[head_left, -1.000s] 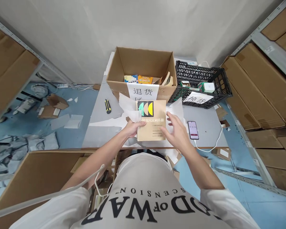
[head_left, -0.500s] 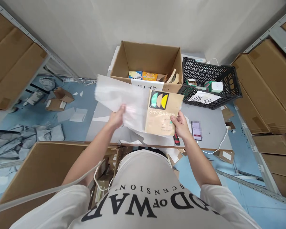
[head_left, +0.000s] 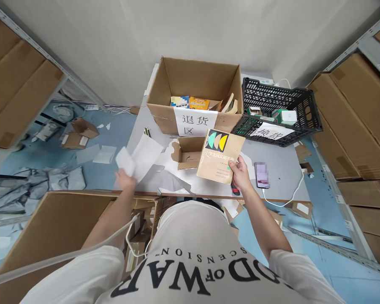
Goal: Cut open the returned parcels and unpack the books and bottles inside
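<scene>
My right hand (head_left: 240, 172) grips the lower right edge of a tan paperback book (head_left: 221, 158), its cover facing up with green, tan and yellow half-circles on black. Behind the book's left edge stands a small open cardboard box (head_left: 187, 157), partly hidden. At the table's left edge my left hand (head_left: 126, 180) is closed on a crumpled white wrapping sheet (head_left: 147, 153), which hangs out to the right over the tabletop. Under the book's lower corner, a red and black tool (head_left: 235, 190) shows only in part.
A large cardboard box (head_left: 164, 120) with books inside stands at the back, a labelled black plastic crate (head_left: 315, 114) to its right. A phone (head_left: 261, 175) with a white cable lies on the table (head_left: 281, 169). Below left sits a big open carton (head_left: 60, 211).
The white sheet has come away from beside the book and moved left and down with my left hand. The small box is now uncovered. The book has shifted slightly right and down.
</scene>
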A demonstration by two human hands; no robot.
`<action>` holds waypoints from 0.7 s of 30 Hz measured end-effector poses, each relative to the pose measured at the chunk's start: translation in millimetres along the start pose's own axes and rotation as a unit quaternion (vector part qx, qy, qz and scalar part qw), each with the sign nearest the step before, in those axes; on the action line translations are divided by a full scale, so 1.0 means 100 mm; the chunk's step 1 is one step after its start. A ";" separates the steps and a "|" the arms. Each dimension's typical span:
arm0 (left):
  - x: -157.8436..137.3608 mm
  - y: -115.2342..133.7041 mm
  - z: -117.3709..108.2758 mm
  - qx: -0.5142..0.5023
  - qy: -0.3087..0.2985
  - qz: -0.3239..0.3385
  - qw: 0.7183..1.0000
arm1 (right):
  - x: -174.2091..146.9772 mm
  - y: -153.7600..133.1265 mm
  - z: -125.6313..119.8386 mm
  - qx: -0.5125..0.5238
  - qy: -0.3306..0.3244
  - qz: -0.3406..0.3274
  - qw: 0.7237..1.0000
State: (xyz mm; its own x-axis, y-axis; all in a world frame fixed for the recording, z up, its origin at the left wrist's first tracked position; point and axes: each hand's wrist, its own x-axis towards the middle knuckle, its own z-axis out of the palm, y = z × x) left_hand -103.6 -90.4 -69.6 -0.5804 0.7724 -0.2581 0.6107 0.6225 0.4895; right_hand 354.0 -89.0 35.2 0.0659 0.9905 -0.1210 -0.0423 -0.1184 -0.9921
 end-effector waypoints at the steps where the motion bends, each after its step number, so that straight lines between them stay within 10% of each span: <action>1: -0.01 -0.01 0.08 0.009 -0.025 0.004 1.000 | 0.00 0.02 0.02 0.003 -0.005 0.006 1.000; 6: -0.09 0.17 0.23 0.057 -0.124 -0.007 0.991 | 0.00 0.04 0.07 0.015 -0.019 0.027 0.999; 10: -0.50 0.70 0.08 -0.023 -0.034 0.102 0.994 | 0.02 0.02 0.09 0.009 -0.023 0.035 0.999; 12: -0.85 1.05 0.03 -0.179 -0.140 0.193 0.955 | 0.02 0.00 0.14 0.026 -0.026 0.027 0.999; 15: -1.33 1.50 0.03 -0.348 -0.399 0.203 0.824 | 0.02 -0.05 0.23 0.058 -0.026 0.015 0.998; 21: -1.62 1.68 0.03 -0.435 -0.391 0.151 0.797 | 0.20 -0.34 0.13 0.057 -0.054 0.034 0.996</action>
State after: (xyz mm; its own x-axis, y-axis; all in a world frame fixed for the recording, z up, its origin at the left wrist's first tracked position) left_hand 94.8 -110.4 51.5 0.2436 0.9247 -0.2925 -0.1436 0.3327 0.9320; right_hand 343.3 -64.7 66.7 -0.0481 0.9829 -0.1776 -0.1565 -0.1831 -0.9706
